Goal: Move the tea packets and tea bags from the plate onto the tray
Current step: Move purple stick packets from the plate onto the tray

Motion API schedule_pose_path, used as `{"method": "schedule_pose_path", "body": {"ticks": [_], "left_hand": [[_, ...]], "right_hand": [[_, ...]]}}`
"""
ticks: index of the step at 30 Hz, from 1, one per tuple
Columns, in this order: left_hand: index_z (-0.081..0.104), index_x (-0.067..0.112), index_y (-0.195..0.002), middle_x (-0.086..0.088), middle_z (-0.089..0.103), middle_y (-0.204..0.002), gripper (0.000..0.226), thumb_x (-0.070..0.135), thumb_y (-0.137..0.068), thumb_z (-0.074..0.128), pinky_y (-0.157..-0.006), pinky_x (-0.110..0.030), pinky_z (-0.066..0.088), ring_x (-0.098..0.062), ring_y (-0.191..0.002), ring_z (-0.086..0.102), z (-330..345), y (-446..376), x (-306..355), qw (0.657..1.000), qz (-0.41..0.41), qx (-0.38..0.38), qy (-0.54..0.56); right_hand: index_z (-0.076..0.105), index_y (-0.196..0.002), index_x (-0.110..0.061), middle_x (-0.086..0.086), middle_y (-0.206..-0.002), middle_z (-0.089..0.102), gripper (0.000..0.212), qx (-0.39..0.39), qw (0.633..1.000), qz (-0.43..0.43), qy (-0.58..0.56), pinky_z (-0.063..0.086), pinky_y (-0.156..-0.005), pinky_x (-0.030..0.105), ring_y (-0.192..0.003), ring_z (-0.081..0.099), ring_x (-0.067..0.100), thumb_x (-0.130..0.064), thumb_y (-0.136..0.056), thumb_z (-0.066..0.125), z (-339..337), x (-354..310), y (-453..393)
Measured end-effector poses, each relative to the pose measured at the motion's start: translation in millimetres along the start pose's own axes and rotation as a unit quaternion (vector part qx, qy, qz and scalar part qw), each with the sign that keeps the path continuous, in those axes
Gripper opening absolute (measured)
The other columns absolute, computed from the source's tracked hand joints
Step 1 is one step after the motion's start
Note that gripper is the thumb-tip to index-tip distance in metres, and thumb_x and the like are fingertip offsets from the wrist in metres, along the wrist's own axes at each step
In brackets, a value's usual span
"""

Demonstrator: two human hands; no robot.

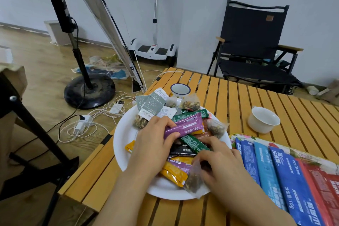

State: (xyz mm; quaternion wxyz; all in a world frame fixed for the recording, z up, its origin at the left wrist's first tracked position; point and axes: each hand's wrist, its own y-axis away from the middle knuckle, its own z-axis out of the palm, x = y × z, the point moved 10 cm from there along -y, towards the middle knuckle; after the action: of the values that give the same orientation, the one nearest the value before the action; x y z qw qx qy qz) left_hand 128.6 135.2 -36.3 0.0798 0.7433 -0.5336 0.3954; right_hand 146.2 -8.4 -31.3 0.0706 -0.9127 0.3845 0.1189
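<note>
**Midway: sorting tea packets from plate to tray**

Both hands work over the white plate, which sits on the slatted yellow surface and serves as landmark. The left hand pinches a purple packet by its near end, thumb on top, lifting it clear of the heap on the plate. The right hand, over the plate's right side, has its fingers curled around a translucent mesh tea bag. Green, black, yellow and red packets remain piled at the plate's centre; grey sachets and further mesh tea bags lie along its far rim. Right of the plate, just beside it, the floral tray already carries a row of blue and red packets. A white cup stands beyond the tray, an enamel mug beyond the plate.

Handling, as judged: packets look light, glossy and slippery, best pinched at a flat sealed end; tea bags look soft and crushable, so gentle grip at a corner suits them.
</note>
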Motion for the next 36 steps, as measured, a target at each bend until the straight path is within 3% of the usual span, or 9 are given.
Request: {"method": "schedule_pose_path", "body": {"ticks": [8,10,16,18,20,24,29,32,36], "left_hand": [[0.056,0.034,-0.097,0.011,0.052,-0.097,0.012,0.036,-0.086,0.061,-0.081,-0.034,0.048,-0.012,-0.091,0.054,-3,0,7,1.0,0.005,0.006,0.009],[0.056,0.033,-0.095,0.011,0.053,-0.097,0.011,0.034,-0.086,0.062,-0.081,-0.033,0.047,-0.01,-0.09,0.054,-7,-2,13,1.0,0.011,0.012,0.018],[0.056,0.034,-0.094,0.013,0.058,-0.1,0.01,0.032,-0.086,0.062,-0.066,-0.013,0.037,-0.003,-0.089,0.055,-40,-5,33,0.996,0.028,0.063,0.055],[0.056,0.034,-0.091,0.014,0.059,-0.097,0.008,0.031,-0.086,0.062,-0.062,-0.01,0.037,0.0,-0.083,0.056,-51,-4,31,0.994,0.02,0.081,0.076],[0.056,0.034,-0.089,0.017,0.059,-0.092,0.006,0.03,-0.088,0.061,-0.06,-0.009,0.039,0.002,-0.076,0.055,-59,-3,29,0.991,0.011,0.093,0.096],[0.056,0.031,-0.097,0.018,0.06,-0.092,0.01,0.034,-0.088,0.058,-0.055,-0.015,0.039,-0.006,-0.075,0.058,-63,0,29,0.982,-0.018,0.106,0.152],[0.046,0.036,-0.118,0.012,0.056,-0.098,0.031,0.038,-0.088,0.056,-0.049,-0.003,0.04,-0.004,-0.079,0.057,-59,8,46,0.967,-0.055,0.128,0.215],[0.052,0.038,-0.115,0.016,0.059,-0.098,0.024,0.038,-0.091,0.051,-0.053,-0.001,0.041,0.002,-0.083,0.058,-48,11,68,0.966,-0.044,0.114,0.229],[0.061,0.032,-0.101,0.014,0.065,-0.088,0.014,0.036,-0.092,0.051,-0.057,-0.004,0.043,0.01,-0.077,0.059,-26,22,100,0.96,-0.036,0.085,0.264]], "right_hand": [[0.058,-0.102,-0.031,-0.01,-0.137,0.029,0.013,0.01,1.0,0.022,0.018,0.025,-0.101,0.03,-0.13,0.026,0.013,-0.035,-0.091,0.052,0,3,-1],[0.053,-0.093,-0.032,-0.012,-0.132,0.029,0.004,0.032,0.999,0.024,-0.01,0.026,-0.096,0.029,-0.127,0.029,0.015,-0.031,-0.089,0.055,-1,3,-1],[0.049,-0.08,-0.032,-0.015,-0.118,0.036,0.016,0.157,0.983,-0.002,-0.099,0.022,-0.092,0.025,-0.118,0.033,0.005,-0.026,-0.084,0.064,-26,-4,0],[0.048,-0.078,-0.032,-0.018,-0.107,0.044,0.018,0.181,0.975,-0.018,-0.125,0.031,-0.09,0.029,-0.11,0.042,0.006,-0.024,-0.084,0.064,-34,-6,2],[0.047,-0.077,-0.029,-0.015,-0.091,0.053,0.019,0.187,0.966,-0.018,-0.176,0.045,-0.08,0.034,-0.093,0.052,0.007,-0.021,-0.087,0.061,-41,-3,3],[0.049,-0.078,-0.027,0.002,-0.072,0.065,0.02,0.198,0.916,0.038,-0.346,0.052,-0.058,0.031,-0.063,0.063,0.011,-0.013,-0.092,0.054,-55,14,8],[0.05,-0.087,-0.007,0.007,-0.081,0.068,0.007,0.242,0.826,0.094,-0.5,0.049,-0.048,0.016,-0.06,0.069,0.011,-0.004,-0.093,0.051,-66,40,20],[0.054,-0.091,-0.006,0.011,-0.082,0.07,0.006,0.273,0.784,0.135,-0.542,0.052,-0.054,0.016,-0.064,0.07,0.014,-0.004,-0.094,0.05,-72,60,38],[0.064,-0.087,-0.01,0.012,-0.08,0.073,0.011,0.303,0.729,0.197,-0.582,0.053,-0.067,0.03,-0.071,0.071,0.02,-0.016,-0.092,0.055,-88,97,74]]}}
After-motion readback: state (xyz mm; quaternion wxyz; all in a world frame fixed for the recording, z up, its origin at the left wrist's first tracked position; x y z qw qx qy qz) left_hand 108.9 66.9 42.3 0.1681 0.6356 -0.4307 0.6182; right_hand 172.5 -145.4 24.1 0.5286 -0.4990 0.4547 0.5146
